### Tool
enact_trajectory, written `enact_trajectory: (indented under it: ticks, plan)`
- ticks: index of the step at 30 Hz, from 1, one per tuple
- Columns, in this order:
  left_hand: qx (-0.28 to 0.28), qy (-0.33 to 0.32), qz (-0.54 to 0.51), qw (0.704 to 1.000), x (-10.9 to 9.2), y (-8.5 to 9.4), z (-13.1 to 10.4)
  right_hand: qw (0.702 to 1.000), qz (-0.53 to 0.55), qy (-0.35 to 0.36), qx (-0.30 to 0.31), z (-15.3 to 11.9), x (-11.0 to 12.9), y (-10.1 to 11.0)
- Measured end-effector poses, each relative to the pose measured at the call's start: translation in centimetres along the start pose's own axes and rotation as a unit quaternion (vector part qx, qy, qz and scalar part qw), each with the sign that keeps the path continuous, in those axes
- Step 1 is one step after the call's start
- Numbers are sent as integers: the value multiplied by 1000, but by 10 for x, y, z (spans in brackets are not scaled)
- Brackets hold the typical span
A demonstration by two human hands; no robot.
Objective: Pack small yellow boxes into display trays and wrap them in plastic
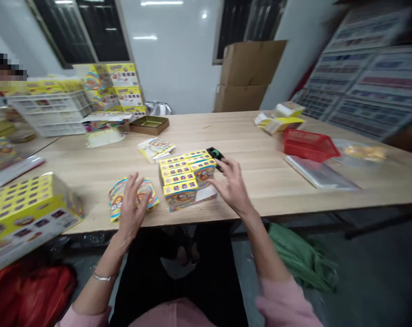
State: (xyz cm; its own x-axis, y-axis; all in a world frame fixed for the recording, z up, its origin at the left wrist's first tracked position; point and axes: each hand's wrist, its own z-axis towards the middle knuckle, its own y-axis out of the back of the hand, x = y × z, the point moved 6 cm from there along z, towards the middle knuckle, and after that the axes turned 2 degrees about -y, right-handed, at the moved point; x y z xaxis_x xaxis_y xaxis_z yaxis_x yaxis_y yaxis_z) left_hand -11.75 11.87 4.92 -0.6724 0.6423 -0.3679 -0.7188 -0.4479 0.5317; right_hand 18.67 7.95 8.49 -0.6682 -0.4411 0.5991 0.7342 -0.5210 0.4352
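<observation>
My left hand (132,211), fingers apart, is over a flat yellow printed carton piece (116,200) near the table's front edge. Just right of it, several small yellow boxes (180,177) stand in rows in an open display carton (206,194), whose front right part shows no box. My right hand (229,184) is open at the right side of these boxes, thumb and fingers spread beside the nearest one; whether it touches is unclear. Behind its fingertips lies a black and green object (215,153), partly hidden.
A large yellow carton (32,209) stands at the left front. Flat printed pieces (156,147) lie behind the boxes. A red basket (310,145) and clear plastic bags (321,172) are on the right. White crates (52,113), stacked cartons and a person's head are at the back left.
</observation>
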Motion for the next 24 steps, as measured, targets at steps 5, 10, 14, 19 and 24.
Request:
enact_trajectory:
  ticks: [5,10,14,19,24]
  plan:
    - [-38,165,33,985,78,31,-59,951,230,-33,206,-90,82,-84]
    - [90,170,93,977,106,14,-87,977,85,-131,147,-115,65,-217]
    - [90,69,61,992,105,14,-83,982,3,-172,73,-91,39,-260]
    - [77,8,52,996,92,14,-78,983,0,-167,71,-84,32,-270]
    - [93,40,-3,995,91,5,-64,975,89,-198,47,-86,18,-264]
